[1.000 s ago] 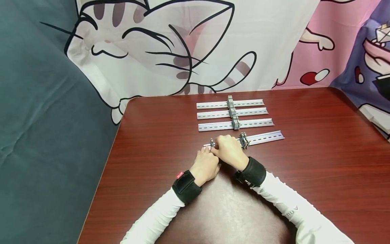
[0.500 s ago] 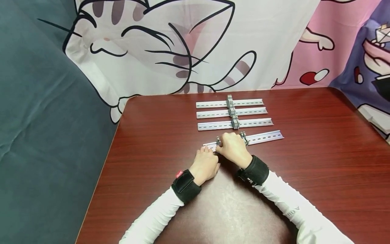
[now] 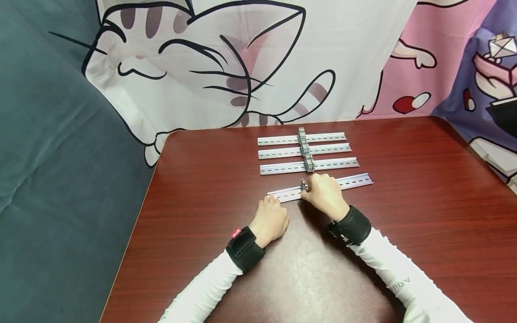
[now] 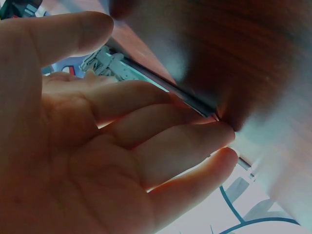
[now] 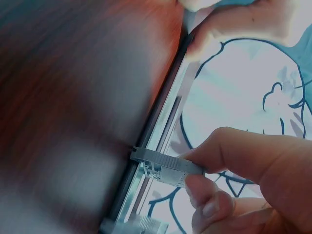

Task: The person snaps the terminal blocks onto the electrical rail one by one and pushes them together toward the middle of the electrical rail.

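The nearest slotted metal DIN rail (image 3: 288, 194) lies slightly slanted on the table. At its left end the fingertips of my left hand (image 3: 269, 220) rest on it, fingers nearly straight in the left wrist view, thumb apart. My right hand (image 3: 326, 197) is over the rail's middle. Between thumb and fingers it pinches a thin grey terminal block (image 5: 168, 165), which sits across the rail. Further along the rail, at the bottom of the right wrist view, shows another grey block (image 5: 141, 225); the right hand hides it in the head view.
Three more rails lie behind in parallel: a far one (image 3: 278, 141), a middle one (image 3: 278, 154) and a nearer one (image 3: 282, 168). Each bears grey blocks near its middle. A cat-patterned cloth (image 3: 169, 98) hangs behind the red-brown table (image 3: 194, 179).
My right hand has slid rightward along the nearest rail with the pinched terminal block, closing on the other block there. My left hand has stayed at the rail's left end.
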`<state>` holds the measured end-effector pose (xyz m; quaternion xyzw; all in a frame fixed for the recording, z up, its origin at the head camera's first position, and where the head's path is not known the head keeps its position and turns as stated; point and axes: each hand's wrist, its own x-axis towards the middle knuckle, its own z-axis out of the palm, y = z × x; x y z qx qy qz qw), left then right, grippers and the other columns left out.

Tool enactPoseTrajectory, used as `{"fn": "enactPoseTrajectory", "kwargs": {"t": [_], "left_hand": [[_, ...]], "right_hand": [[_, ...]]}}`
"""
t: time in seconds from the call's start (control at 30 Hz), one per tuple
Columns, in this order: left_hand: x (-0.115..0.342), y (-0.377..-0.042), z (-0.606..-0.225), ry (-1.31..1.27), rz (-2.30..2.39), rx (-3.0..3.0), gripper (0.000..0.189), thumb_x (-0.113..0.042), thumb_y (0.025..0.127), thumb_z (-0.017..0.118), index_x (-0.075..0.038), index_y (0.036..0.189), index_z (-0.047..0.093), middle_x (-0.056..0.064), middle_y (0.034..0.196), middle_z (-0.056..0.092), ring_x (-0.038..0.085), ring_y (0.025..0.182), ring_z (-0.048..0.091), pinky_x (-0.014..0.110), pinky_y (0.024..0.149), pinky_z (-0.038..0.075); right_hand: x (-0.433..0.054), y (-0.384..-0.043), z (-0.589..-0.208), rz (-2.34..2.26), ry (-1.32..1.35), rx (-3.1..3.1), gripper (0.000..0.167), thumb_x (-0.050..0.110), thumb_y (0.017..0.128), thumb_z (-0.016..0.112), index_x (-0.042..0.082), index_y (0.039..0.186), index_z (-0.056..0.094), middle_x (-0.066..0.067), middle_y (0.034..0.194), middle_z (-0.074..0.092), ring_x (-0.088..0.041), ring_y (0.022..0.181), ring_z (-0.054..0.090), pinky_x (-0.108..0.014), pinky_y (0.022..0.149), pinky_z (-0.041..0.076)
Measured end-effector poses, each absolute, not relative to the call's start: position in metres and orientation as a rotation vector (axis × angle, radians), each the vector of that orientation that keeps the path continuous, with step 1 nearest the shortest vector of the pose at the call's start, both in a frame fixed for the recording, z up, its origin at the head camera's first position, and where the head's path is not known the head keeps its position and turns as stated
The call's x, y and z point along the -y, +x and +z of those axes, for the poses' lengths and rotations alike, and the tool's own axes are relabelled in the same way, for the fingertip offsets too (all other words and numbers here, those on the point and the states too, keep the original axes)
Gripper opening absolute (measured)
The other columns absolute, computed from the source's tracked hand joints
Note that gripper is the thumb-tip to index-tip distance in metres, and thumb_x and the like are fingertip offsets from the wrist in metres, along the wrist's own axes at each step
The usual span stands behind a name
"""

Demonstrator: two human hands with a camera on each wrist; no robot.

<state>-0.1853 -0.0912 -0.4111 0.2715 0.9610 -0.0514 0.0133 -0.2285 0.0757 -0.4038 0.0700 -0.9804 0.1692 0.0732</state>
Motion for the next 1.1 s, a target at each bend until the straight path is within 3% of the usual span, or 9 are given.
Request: {"fn": "enactPoseTrajectory", "kwargs": {"t": [0.17, 0.43, 0.93, 1.1], "left_hand": [[0.091, -0.185, -0.411, 0.842, -0.159, -3.0, 0.029, -0.035, 0.093, 0.056, -0.014, 0.088, 0.075, 0.011, 0.097, 0.064, 0.026, 0.093, 0.056, 0.036, 0.072, 0.046], [0.091, -0.183, -0.412, 0.841, -0.15, -3.005, 0.03, -0.034, 0.093, 0.055, -0.013, 0.086, 0.075, 0.011, 0.095, 0.064, 0.026, 0.092, 0.055, 0.036, 0.071, 0.045], [0.09, -0.184, -0.413, 0.858, -0.158, -3.033, 0.03, -0.034, 0.092, 0.056, -0.013, 0.085, 0.075, 0.011, 0.094, 0.064, 0.026, 0.091, 0.055, 0.036, 0.071, 0.045], [0.09, -0.184, -0.413, 0.861, -0.164, -3.03, 0.029, -0.034, 0.093, 0.056, -0.013, 0.084, 0.075, 0.011, 0.093, 0.064, 0.026, 0.09, 0.055, 0.036, 0.07, 0.045]], "right_hand": [[-0.087, -0.228, -0.406, 0.474, 0.187, 2.918, 0.033, 0.014, 0.066, 0.07, 0.018, 0.048, 0.043, 0.004, 0.049, 0.042, -0.022, 0.048, 0.049, -0.038, 0.042, 0.038], [-0.096, -0.228, -0.408, 0.454, 0.138, 2.923, 0.042, 0.015, 0.067, 0.07, 0.02, 0.045, 0.035, 0.008, 0.049, 0.031, -0.017, 0.047, 0.039, -0.032, 0.037, 0.029], [-0.096, -0.227, -0.408, 0.397, 0.069, 2.883, 0.036, 0.014, 0.064, 0.066, 0.02, 0.047, 0.035, 0.0, 0.051, 0.043, -0.028, 0.046, 0.053, -0.042, 0.038, 0.035], [-0.102, -0.225, -0.408, 0.408, 0.101, 2.882, 0.039, 0.016, 0.068, 0.066, 0.02, 0.048, 0.032, 0.003, 0.051, 0.037, -0.023, 0.046, 0.047, -0.039, 0.038, 0.033]]}}
